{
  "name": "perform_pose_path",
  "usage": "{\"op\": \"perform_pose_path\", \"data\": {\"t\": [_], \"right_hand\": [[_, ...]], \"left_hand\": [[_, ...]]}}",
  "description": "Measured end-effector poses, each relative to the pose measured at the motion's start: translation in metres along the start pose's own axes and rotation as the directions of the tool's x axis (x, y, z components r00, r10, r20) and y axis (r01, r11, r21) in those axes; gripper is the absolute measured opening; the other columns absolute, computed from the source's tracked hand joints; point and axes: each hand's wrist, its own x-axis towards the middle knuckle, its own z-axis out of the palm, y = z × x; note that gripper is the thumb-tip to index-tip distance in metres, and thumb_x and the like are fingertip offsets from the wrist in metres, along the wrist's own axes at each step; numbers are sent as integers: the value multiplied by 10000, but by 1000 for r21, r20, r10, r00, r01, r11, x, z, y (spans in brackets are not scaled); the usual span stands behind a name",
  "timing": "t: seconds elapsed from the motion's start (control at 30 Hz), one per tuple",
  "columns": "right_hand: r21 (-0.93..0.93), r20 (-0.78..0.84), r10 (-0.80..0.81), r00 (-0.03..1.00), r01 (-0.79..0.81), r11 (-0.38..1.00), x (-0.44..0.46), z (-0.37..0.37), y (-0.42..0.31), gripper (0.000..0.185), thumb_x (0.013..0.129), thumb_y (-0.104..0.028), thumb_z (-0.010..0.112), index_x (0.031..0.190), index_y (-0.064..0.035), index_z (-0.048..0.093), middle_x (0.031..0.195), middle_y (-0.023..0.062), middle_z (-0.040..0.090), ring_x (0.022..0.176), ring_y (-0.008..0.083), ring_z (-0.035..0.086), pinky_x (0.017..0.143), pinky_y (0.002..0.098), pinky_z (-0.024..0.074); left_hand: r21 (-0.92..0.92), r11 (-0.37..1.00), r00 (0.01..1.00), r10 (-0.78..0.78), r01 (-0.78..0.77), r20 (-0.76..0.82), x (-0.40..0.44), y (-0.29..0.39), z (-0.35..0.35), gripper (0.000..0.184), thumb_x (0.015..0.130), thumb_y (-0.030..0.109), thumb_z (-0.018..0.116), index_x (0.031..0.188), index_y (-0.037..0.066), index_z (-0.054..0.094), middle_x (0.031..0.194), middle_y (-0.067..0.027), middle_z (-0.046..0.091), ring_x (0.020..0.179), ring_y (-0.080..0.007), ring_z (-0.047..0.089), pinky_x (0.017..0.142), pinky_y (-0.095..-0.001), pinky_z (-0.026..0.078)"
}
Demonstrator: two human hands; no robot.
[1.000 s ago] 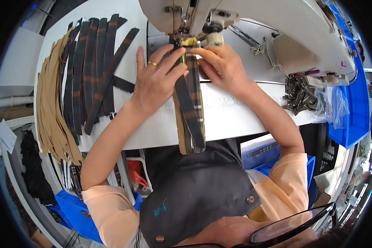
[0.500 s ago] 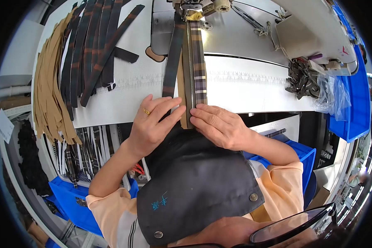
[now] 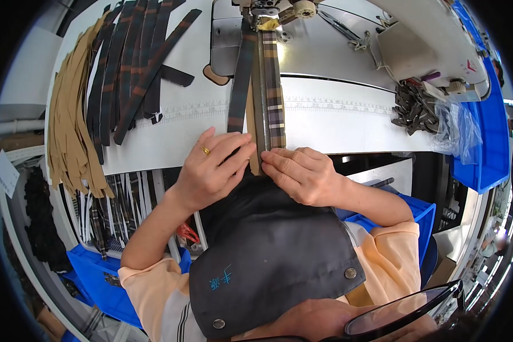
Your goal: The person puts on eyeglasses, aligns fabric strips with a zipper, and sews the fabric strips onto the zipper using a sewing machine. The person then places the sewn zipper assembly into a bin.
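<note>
A zipper (image 3: 262,97) with metal teeth runs lengthwise from under the sewing machine's presser area toward me. Along its right side lies a light plaid strip (image 3: 276,108), and a tan strip (image 3: 252,134) shows on its left. Further left is a dark plaid strip (image 3: 239,91). My left hand (image 3: 211,168), with a ring on one finger, has bent fingers around the dark strip's near end, fingertips beside the tan strip; its thumb is hidden. My right hand (image 3: 302,174) pinches the near end of the zipper and light plaid strip, fingers pressed together.
The sewing machine head (image 3: 265,10) stands at the top. Tan strips (image 3: 74,114) and dark plaid strips (image 3: 134,62) hang at the left. Tweezers (image 3: 342,27), a dark heap of small pieces (image 3: 413,108) and a blue bin (image 3: 484,142) are at the right.
The fingers of my right hand have bent and closed more tightly at the zipper's near end. My left hand has barely shifted.
</note>
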Motion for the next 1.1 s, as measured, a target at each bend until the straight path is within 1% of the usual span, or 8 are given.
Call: {"op": "perform_pose_path", "data": {"t": [0.13,0.23,0.33,0.47,0.6,0.8,0.9,1.1], "right_hand": [[-5,11,10,1000,-10,1000,1,-1,-1,248,644,-83,648,872,17,659,1010,136,651,858,187,636,649,268,477],[-3,-1,22,1000,-22,1000,1,0,-2,246,646,-79,652,873,16,659,1007,131,652,838,179,627,653,270,467],[4,-10,39,999,-39,999,0,-1,-3,235,660,-76,667,875,18,658,999,127,653,819,172,620,642,269,457],[5,-30,45,999,-45,999,0,1,-3,225,681,-83,684,878,23,656,980,126,655,804,167,616,627,262,451],[2,-40,45,998,-45,999,1,0,-3,227,681,-82,692,878,25,656,976,129,652,786,165,613,621,259,455],[125,-69,78,995,-69,990,-6,5,-1,275,703,-89,676,943,43,652,1016,143,640,824,205,634,675,279,496],[282,-2,227,974,-218,934,-7,-5,4,323,718,-86,648,1019,31,643,1060,120,631,911,217,624,747,301,494],[163,154,177,972,-202,966,-7,-12,7,372,721,-61,621,1090,-19,643,1127,75,618,1040,218,567,851,337,453]], "left_hand": [[-172,984,999,-41,44,21,-8,-11,-4,305,674,5,685,974,-33,641,1082,-105,627,922,-243,627,828,-395,496],[-160,987,986,-58,32,-159,-9,-1,9,320,648,-13,687,964,-19,644,1037,-92,638,912,-238,630,835,-401,486],[-21,1000,994,14,-16,-105,10,9,3,308,644,2,691,949,-2,647,1007,-69,640,908,-221,632,835,-407,476],[-46,998,997,-41,39,-58,7,10,16,335,640,-20,696,968,33,650,1042,-41,639,959,-229,621,1009,-444,337],[-82,994,997,-78,78,-3,5,9,17,302,670,-22,674,963,45,652,1045,-33,640,966,-214,622,1036,-466,302],[-55,997,990,-55,62,128,10,4,1,257,730,42,666,985,68,643,1023,-2,621,949,-164,610,1045,-518,280],[-89,993,990,-69,80,120,10,4,2,222,761,64,678,981,83,654,1017,12,622,941,-157,603,1055,-523,256],[-81,994,993,-70,77,97,9,4,5,196,767,111,707,958,96,667,1007,34,622,916,-152,601,1059,-521,243]]}}
